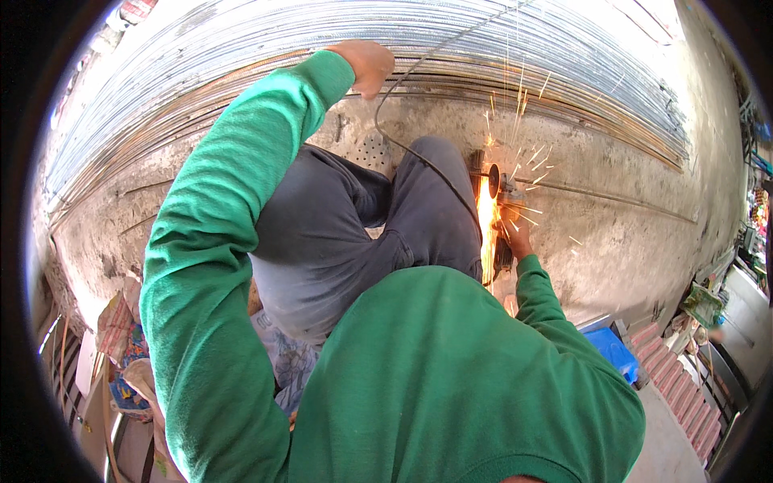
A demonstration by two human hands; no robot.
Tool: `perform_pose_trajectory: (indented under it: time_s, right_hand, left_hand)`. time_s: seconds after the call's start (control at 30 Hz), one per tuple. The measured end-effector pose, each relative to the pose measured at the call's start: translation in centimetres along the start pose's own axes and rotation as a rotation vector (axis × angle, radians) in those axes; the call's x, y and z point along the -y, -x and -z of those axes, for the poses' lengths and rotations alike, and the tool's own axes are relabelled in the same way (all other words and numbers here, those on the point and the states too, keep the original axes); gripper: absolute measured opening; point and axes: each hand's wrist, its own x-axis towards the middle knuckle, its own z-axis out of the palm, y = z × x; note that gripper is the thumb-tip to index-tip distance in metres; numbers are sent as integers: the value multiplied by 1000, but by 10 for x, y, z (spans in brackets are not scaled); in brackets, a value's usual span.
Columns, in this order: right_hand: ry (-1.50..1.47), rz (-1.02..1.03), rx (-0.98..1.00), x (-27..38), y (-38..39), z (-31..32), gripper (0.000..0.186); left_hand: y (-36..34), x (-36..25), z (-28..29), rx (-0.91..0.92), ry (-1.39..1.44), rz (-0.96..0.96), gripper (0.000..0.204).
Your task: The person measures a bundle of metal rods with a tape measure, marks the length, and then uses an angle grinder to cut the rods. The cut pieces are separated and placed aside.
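My right hand is closed round an angle grinder, just right of my right knee. Its dark disc meets a thin metal rod that lies across the floor to the right. Bright orange sparks stream back from the disc toward me, and others fly up and right. Farther forward and to the left, my left hand is bent down with its fingers curled, over the near edge of a bundle of long metal rods. Whatever those fingers may hold is hidden beneath the hand.
A dark cable loops from the far side over my right leg toward the grinder. The stained concrete floor spreads right. A blue box and ridged reddish sheet lie behind at right; sacks lie at left.
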Motion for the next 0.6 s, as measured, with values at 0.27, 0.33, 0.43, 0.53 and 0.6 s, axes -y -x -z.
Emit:
perform_pose_trajectory:
  time_s: [0.27, 0.33, 0.43, 0.53, 0.6]
  right_hand:
    - [51, -233, -38, 55, -3, -3, 31]
    - [-45, -184, -76, 47, 3, -2, 30]
    - [-5, -310, -10, 24, 0, -1, 27]
    - [-59, -168, -86, 65, 1, -9, 20]
    - [-18, -41, -43, 27, -1, 0, 19]
  left_hand:
    - [7, -11, 14, 160, -4, 135, 59]
    - [6, -10, 16, 153, -5, 115, 60]
    - [2, -11, 16, 149, -13, 136, 59]
    - [10, -8, 12, 161, 9, 128, 59]
    - [6, -12, 19, 132, 2, 110, 59]
